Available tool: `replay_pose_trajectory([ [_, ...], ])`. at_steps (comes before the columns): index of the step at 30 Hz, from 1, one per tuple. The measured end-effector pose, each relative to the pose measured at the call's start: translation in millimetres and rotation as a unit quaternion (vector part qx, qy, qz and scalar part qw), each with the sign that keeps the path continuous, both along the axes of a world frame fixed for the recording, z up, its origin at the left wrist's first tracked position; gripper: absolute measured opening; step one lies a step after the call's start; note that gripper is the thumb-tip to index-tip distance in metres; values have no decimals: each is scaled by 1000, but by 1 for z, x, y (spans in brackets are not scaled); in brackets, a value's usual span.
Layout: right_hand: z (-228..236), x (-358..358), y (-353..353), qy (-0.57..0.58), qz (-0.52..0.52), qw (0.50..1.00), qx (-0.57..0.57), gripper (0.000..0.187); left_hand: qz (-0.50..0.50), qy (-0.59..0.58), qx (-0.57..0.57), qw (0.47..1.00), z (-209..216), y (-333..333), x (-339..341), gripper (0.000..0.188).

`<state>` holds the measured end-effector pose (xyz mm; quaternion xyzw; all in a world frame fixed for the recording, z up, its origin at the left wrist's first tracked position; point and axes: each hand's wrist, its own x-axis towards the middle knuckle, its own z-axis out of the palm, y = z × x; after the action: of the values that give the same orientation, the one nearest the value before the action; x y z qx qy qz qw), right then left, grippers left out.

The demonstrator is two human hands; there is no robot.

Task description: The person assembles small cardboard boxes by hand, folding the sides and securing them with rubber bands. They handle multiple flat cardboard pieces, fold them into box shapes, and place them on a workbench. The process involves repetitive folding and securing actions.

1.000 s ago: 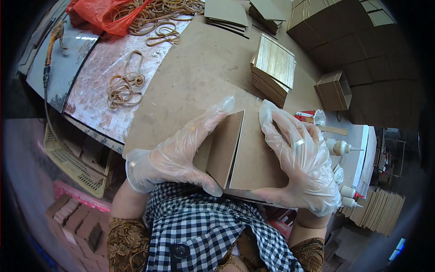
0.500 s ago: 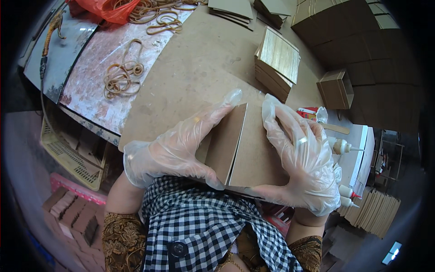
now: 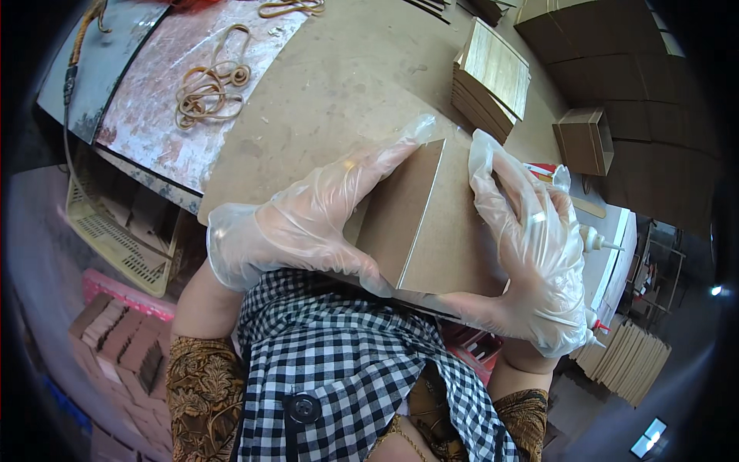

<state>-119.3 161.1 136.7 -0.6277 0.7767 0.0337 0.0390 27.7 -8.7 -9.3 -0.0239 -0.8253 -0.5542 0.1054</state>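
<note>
Gloves of thin, translucent plastic (image 3: pixel 231 245) wrinkled loosely over both hands, and that slack film might have let a hold slide. The left hand (image 3: pixel 312 223) had its fingers spread wide along a tilted, rectangular brown board (image 3: pixel 402 212), thumb at the near end and fingertips toward the far one. The right hand (image 3: pixel 531 246) gripped a second, smooth brown rectangular board (image 3: pixel 454 223) much the same way, thumb along the near edge, fingers arched at the far side.

The two boards met at a pale seam close to the front of the brown-topped bench (image 3: pixel 323 100); what bore them underneath was hidden. Uneven pressure from the hands seemed the likeliest trouble: one board could have skewed and the seam opened at one end. A glove fold near the seam could also have been pinched. Just beyond the right hand lay a white bottle with a thin pointed nozzle (image 3: pixel 593 239), which a sideways swing of the knuckles might have knocked.
</note>
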Motion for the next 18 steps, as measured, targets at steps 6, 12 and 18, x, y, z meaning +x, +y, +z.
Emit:
replay_pose_trajectory([
  [6, 0, 2, -1, 6, 0, 1000, -4, 105, -4, 18, -11, 1000, -3, 0, 0, 132],
  [12, 2, 1, -1, 1, 8, 1000, 5, 104, -11, 20, -8, 1000, -4, -1, -1, 131],
  [18, 2, 0, -3, -15, 6, 1000, 10, 103, -8, 25, -5, 1000, -6, -1, -1, 131],
])
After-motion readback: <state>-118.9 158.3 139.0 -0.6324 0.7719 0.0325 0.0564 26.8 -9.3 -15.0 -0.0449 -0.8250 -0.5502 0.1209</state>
